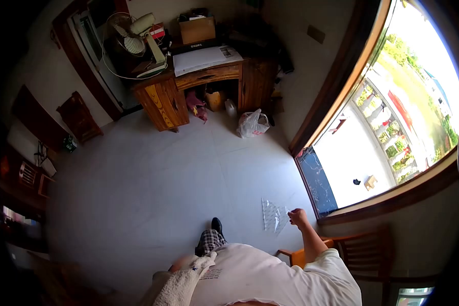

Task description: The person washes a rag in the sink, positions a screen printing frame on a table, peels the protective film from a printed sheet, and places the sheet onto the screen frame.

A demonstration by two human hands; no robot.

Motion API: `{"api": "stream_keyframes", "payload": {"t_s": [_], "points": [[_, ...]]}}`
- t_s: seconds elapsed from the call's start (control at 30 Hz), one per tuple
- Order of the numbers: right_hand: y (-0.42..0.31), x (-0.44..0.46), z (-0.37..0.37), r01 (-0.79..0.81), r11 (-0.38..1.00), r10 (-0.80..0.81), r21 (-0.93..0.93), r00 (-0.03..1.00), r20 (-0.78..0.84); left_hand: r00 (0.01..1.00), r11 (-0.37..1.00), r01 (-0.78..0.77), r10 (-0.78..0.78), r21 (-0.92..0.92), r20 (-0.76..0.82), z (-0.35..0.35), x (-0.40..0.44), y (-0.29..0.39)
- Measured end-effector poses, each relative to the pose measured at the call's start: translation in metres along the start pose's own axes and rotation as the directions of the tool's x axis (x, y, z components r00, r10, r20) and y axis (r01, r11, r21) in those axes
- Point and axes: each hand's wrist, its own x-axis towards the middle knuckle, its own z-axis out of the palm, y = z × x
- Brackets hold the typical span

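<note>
My right hand (296, 217) reaches out past my side, fingers closed on the edge of a clear, see-through piece with fine white lines (275, 216). It looks like thin plastic, though its exact kind is hard to make out. The piece hangs above the pale floor, apart from the doorway. A light fluffy towel (181, 285) lies over my left side. Part of my left arm shows beside it, but the left hand itself is hidden.
Ahead stands a wooden desk (163, 104) with a fan (133, 43), a cardboard box (197, 30) and papers (201, 60). A white plastic bag (252, 124) sits on the floor (163, 173) before it. Wooden chairs (362, 250) stand at my right, below the open doorway (319, 178).
</note>
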Motion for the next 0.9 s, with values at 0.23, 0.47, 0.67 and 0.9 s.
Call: {"api": "stream_keyframes", "payload": {"t_s": [0.23, 0.47, 0.67, 0.9], "points": [[-0.33, 0.124, 0.086, 0.207, 0.978, -0.21, 0.034, 0.97, 0.121, 0.989, 0.978, -0.106, 0.086, -0.181, -0.118, -0.083, 0.086, 0.125], [-0.523, 0.232, 0.16, 0.661, 0.377, -0.679, -0.648, 0.674, 0.292, 0.893, 0.878, -0.39, 0.287, -0.277, -0.346, -0.252, 0.144, 0.309], [-0.72, 0.356, 0.176, 0.703, 0.44, -0.843, -0.559, 0.538, 0.012, 0.899, 0.864, -0.261, 0.056, -0.431, -0.434, -0.305, 0.179, 0.439], [-0.929, 0.468, 0.21, 0.734, 0.006, -0.949, -0.679, 0.218, 0.228, 0.929, 0.739, -0.037, -0.224, -0.672, -0.296, -0.31, 0.322, 0.362]]}}
